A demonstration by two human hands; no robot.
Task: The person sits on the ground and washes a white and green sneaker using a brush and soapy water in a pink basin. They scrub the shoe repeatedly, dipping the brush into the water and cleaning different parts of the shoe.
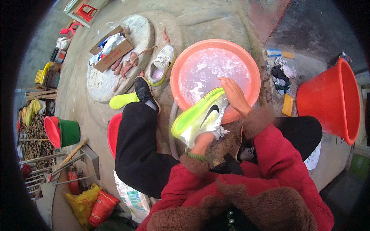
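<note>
A white sneaker (200,119) with a yellow-green sole and a black mark on its side is held sole up over the near edge of an orange basin (176,82) of cloudy, sudsy water. My left hand (203,141) is pushed into the shoe's opening, so its fingers are hidden, and it bears the shoe. At the toe end, my right hand (236,96) lies against the shoe with its fingers stretched out. A matching sneaker (161,65) stands upright left of the basin. A yellow-green insole (122,101) lies near my left foot.
Sweet potatoes (129,64) and a cardboard box (112,54) rest on a round stone slab at the left. A large red tub (327,102) stands at the right. Between it and the basin are dark and white cloths (281,79) and a yellow block (287,105).
</note>
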